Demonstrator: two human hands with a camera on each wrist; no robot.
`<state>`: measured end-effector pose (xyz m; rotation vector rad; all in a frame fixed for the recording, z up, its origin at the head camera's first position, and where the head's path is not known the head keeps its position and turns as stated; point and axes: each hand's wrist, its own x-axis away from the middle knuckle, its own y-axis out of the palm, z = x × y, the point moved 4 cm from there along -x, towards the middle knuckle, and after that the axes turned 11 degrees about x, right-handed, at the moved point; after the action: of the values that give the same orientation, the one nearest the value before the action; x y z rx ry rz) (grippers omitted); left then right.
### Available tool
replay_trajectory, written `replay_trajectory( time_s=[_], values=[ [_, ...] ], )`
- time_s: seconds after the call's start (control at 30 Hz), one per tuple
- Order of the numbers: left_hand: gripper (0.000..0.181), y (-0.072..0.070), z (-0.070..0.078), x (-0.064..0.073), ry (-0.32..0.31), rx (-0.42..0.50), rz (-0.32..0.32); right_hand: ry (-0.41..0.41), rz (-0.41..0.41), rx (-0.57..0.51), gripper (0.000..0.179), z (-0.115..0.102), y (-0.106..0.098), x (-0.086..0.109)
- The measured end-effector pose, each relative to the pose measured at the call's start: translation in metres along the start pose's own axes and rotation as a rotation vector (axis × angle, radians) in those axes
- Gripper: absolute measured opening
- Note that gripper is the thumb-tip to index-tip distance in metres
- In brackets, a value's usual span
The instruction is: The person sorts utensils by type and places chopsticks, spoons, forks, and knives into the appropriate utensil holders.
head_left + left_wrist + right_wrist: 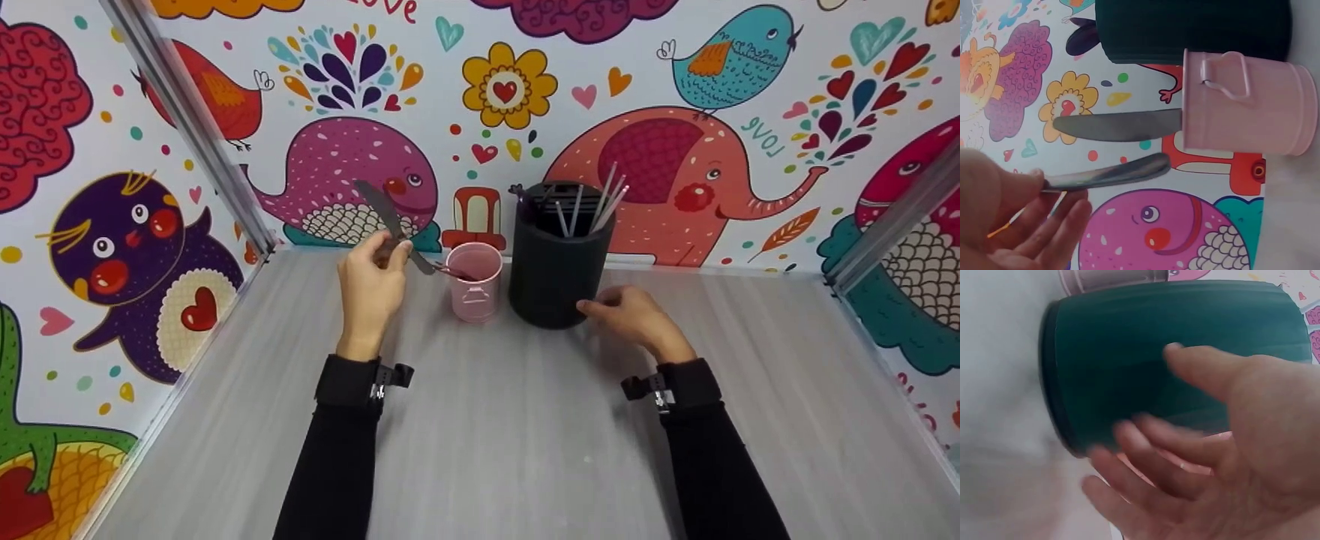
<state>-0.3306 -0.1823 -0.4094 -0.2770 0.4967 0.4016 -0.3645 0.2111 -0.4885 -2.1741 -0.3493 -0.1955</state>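
My left hand (371, 281) pinches a metal table knife (381, 206) between thumb and fingers. In the left wrist view its rounded handle end points toward a small pink bucket-shaped cup (1247, 107), apart from it. Out of the cup's mouth sticks another knife's blade (1120, 125). Just right of the cup stands a dark cylindrical utensil holder (555, 281), upright, with several slim pale sticks (577, 214) rising from its slotted top. My right hand (634, 315) is at the holder's lower right side, thumb against or very near it, fingers loosely extended.
A grey wood-grain tabletop (510, 435) bears both containers, close to the printed back wall (510, 157). Metal corner posts (199, 135) and side panels bound the space left and right. A dark purple object (1082, 36) projects beside the holder's top.
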Motion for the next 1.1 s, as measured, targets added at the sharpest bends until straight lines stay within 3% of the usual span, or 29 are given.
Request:
replay_trajectory(
  time_s=[0.13,0.23,0.4,0.5,0.8,1.1],
  values=[
    [0.017,0.001,0.012,0.002,0.118,0.037,0.015,-0.107,-0.156,0.056,0.048,-0.014,0.018,0.001],
    [0.016,0.004,0.026,0.004,0.215,0.059,0.003,-0.204,-0.229,0.078,0.042,-0.028,0.033,0.002],
    [0.013,0.014,0.051,0.011,0.346,0.045,-0.043,-0.290,-0.251,0.064,0.038,-0.045,0.047,0.002],
    [0.011,0.023,0.060,0.017,0.386,0.024,-0.089,-0.320,-0.237,0.045,0.035,-0.051,0.052,0.002],
    [0.014,0.061,0.068,0.036,0.409,-0.060,-0.165,-0.387,-0.217,0.013,0.032,-0.059,0.062,0.000],
    [0.015,0.087,0.047,0.049,0.269,-0.118,-0.156,-0.447,-0.165,0.026,0.032,-0.067,0.074,-0.002]
  ],
)
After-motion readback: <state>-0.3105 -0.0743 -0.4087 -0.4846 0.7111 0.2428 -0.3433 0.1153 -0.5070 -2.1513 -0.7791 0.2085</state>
